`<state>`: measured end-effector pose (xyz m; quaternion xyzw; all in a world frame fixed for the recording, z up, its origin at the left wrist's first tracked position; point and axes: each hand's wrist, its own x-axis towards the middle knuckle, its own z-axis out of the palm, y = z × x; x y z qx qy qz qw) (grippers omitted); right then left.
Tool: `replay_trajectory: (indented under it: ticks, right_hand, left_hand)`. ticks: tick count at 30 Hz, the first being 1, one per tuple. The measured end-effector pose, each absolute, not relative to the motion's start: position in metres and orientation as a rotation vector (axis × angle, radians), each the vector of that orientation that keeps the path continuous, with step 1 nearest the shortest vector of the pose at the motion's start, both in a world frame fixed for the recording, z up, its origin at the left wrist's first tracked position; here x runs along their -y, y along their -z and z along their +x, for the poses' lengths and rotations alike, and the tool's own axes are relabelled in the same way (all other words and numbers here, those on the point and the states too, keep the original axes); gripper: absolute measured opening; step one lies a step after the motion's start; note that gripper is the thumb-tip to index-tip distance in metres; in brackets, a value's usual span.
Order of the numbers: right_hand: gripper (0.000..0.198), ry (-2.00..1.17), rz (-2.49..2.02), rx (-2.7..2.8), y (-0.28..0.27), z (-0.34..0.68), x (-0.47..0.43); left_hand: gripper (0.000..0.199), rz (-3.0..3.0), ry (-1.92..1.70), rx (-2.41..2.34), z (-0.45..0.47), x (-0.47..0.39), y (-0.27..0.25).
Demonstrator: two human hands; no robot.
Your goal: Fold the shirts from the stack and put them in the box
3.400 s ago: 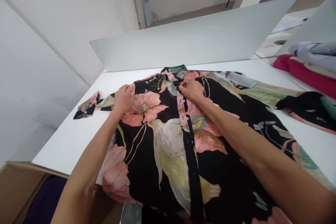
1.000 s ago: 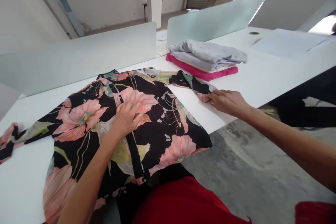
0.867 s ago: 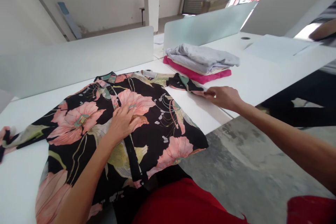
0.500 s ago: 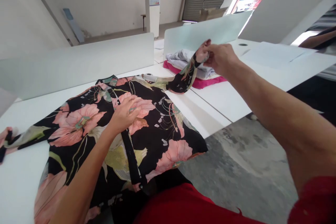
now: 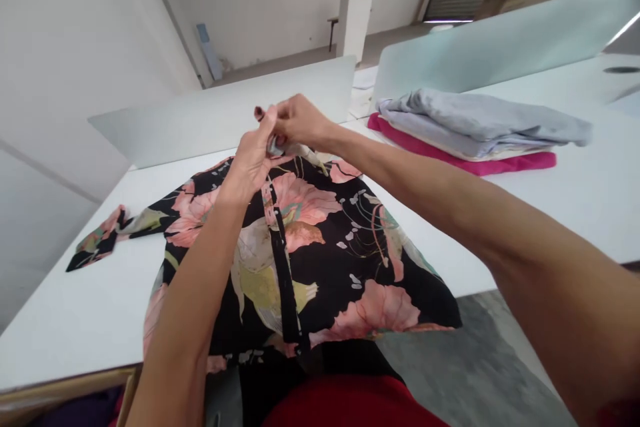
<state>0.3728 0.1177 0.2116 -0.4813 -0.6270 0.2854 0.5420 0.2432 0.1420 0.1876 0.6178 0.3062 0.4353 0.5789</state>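
A black floral shirt point(image 5: 320, 247) with large pink flowers lies spread front side up on the white table, its hem at the near edge. Near its collar, both hands meet above the cloth. My left hand point(image 5: 254, 157) is closed on the cuff end of one shirt sleeve. My right hand point(image 5: 297, 121) pinches the same sleeve end, its fingers against the left ones. Bunched cloth shows between them, and the fingers partly hide it. The other sleeve point(image 5: 97, 240) stretches out to the left on the table.
Folded grey and pink clothes point(image 5: 470, 130) are stacked on the table to the right. Frosted divider panels point(image 5: 225, 117) stand along the back. A cardboard box point(image 5: 75, 390) holding dark cloth sits below the table's near left edge.
My right hand has brought the sleeve end from the far right in over the collar. My left hand has lifted off the shirt front and taken hold of the sleeve. The view has turned left.
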Motion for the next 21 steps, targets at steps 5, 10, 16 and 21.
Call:
replay_trajectory:
  ticks: [5,10,16,21]
  right_hand:
    - [0.007,-0.668,-1.279,1.612,-0.193,0.395,-0.102]
    - [0.017,-0.756,-1.515,1.754,-0.153,0.411,-0.035]
    - [0.058,-0.528,-1.366,2.207,-0.069,0.375,-0.025]
    - [0.064,-0.294,-1.586,2.048,-0.047,0.398,-0.074]
  left_hand:
    - [0.014,1.143,-1.069,-0.942,0.224,-0.165,-0.146]
    - [0.009,1.092,-1.102,-0.986,0.226,-0.182,-0.137]
    - [0.017,1.161,-1.095,-0.629,0.269,-0.18,-0.18]
    - [0.018,1.308,-1.068,-0.459,0.302,-0.164,-0.224]
